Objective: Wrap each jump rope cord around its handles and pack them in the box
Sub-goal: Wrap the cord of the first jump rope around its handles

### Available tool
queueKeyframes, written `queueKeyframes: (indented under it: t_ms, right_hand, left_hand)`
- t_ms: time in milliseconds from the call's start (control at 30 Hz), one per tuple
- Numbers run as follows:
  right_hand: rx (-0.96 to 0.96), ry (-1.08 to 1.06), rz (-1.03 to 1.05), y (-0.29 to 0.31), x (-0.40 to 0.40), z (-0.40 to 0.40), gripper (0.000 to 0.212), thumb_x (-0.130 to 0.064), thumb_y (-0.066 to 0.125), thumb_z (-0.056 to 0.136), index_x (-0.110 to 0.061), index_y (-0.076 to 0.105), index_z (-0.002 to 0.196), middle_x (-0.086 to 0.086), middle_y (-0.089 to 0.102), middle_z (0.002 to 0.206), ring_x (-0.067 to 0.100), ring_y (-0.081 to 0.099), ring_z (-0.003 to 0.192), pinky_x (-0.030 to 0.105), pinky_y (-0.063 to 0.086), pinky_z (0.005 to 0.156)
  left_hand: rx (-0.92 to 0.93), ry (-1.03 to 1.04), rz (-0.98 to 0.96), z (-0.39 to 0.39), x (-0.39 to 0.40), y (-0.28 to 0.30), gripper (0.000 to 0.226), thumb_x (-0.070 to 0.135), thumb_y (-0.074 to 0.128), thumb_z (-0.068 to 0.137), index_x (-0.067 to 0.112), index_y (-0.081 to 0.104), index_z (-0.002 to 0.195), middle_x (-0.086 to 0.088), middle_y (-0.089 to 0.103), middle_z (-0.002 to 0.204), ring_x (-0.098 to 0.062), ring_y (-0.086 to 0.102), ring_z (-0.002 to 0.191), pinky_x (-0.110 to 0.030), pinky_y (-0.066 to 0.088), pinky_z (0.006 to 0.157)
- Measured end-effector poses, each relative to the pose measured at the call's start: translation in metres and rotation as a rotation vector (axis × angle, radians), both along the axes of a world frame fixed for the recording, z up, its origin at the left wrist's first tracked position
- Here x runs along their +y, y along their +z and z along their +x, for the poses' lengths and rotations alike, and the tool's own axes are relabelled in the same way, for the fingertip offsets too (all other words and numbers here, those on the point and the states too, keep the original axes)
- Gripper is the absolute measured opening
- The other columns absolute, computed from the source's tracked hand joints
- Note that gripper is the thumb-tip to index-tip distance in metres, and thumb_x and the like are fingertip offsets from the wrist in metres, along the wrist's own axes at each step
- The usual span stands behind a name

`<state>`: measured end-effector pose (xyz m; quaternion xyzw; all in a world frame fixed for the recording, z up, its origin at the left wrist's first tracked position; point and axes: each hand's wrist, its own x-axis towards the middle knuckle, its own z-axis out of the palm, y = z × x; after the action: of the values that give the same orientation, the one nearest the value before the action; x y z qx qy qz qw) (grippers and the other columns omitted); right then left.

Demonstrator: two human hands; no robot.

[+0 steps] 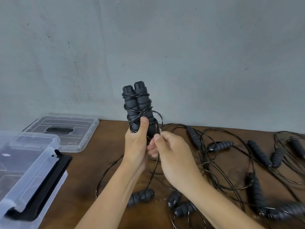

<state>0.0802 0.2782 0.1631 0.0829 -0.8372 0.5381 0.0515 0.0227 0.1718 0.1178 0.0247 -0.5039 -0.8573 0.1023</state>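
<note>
The box [28, 171] is nearest, at the lower left, clear, with its lid [66, 131] behind it. The left hand [137, 144] grasps the two handles [138, 109] upright, thumb pressed on the wound turns. Just to the right, touching nearly, the right hand [171, 154] pinches the free cord [154, 172], which hangs down below the handles. More ropes [257, 154] lie loose on the brown table [107, 146]. Behind is a grey wall [165, 47].

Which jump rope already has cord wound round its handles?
The pair of handles held upright in the left hand; the other ropes lie loose on the table.
</note>
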Motion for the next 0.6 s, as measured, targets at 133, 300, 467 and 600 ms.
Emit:
queueKeyframes:
  t_ms: [133, 300, 467, 600]
  right_hand:
    - [0.018, -0.029, -0.042, 0.001, 0.003, -0.005, 0.034, -0.024, 0.047, 0.106, -0.02, 0.072, 0.083, -0.009, 0.076, 0.081, 0.003, 0.072, 0.085, 0.034, 0.059, 0.09]
    - [-0.026, -0.038, -0.159, 0.003, 0.013, -0.012, 0.036, -0.017, 0.047, 0.106, -0.015, 0.074, 0.082, -0.003, 0.078, 0.082, 0.012, 0.076, 0.082, 0.04, 0.062, 0.085]
    - [-0.081, -0.042, -0.276, 0.003, 0.022, -0.016, 0.037, -0.013, 0.047, 0.106, -0.011, 0.074, 0.081, 0.004, 0.079, 0.082, 0.021, 0.077, 0.083, 0.048, 0.061, 0.087]
    - [-0.013, -0.061, -0.219, 0.0, 0.023, -0.015, 0.037, -0.023, 0.052, 0.106, -0.018, 0.075, 0.078, -0.001, 0.078, 0.081, 0.017, 0.077, 0.082, 0.046, 0.061, 0.085]
  left_hand:
    - [0.023, -0.165, -0.002, 0.001, -0.006, 0.003, 0.11, 0.083, 0.073, 0.069, -0.011, 0.058, 0.123, -0.016, 0.058, 0.092, -0.023, 0.058, 0.082, -0.029, 0.054, 0.068]
    - [0.06, -0.481, 0.014, 0.002, -0.021, 0.009, 0.033, 0.033, 0.062, 0.1, 0.001, 0.062, 0.108, -0.005, 0.061, 0.086, -0.019, 0.059, 0.084, -0.031, 0.054, 0.075]
    - [0.1, -0.596, 0.051, 0.006, -0.024, 0.014, 0.055, 0.024, 0.058, 0.1, -0.014, 0.048, 0.139, -0.016, 0.064, 0.114, -0.025, 0.063, 0.108, -0.037, 0.053, 0.096]
    - [0.087, -0.54, 0.079, 0.009, -0.014, 0.012, 0.043, 0.025, 0.05, 0.107, -0.006, 0.052, 0.136, -0.009, 0.065, 0.104, -0.021, 0.064, 0.098, -0.034, 0.054, 0.088]
